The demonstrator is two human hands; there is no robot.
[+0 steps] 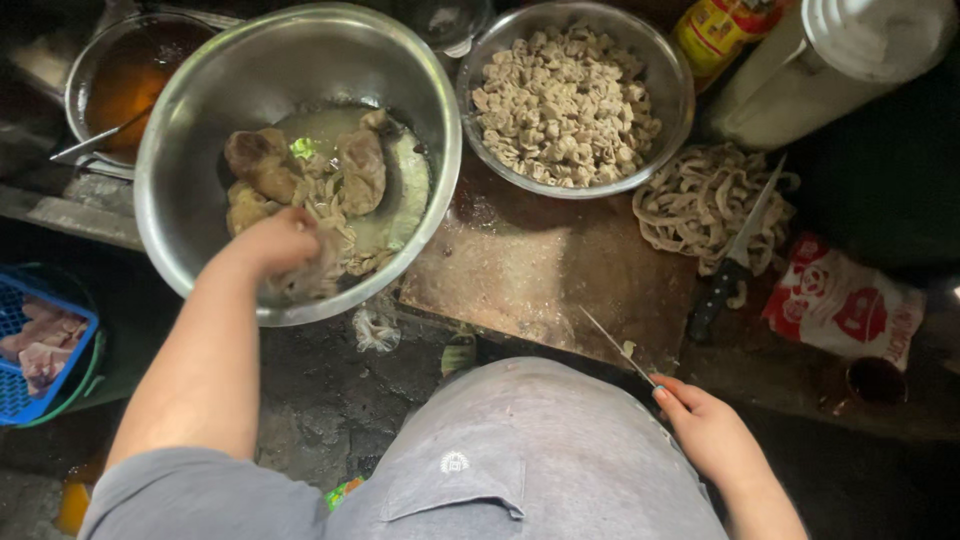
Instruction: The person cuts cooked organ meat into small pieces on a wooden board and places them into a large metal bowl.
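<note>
— How far along is the cutting?

— The big steel bowl [190, 150] at the tabletop's left edge still holds uncut meat pieces [300, 180]; the smaller bowl [672, 100] is heaped with cut bits, and strips [690, 200] wait by a spare knife [735, 255].

— And the hands?

— Left hand [280, 240] curls around meat in the big bowl. Right hand [705, 425] pinches a thin knife [615, 345] at the cutting board's [530, 270] near edge.
</note>
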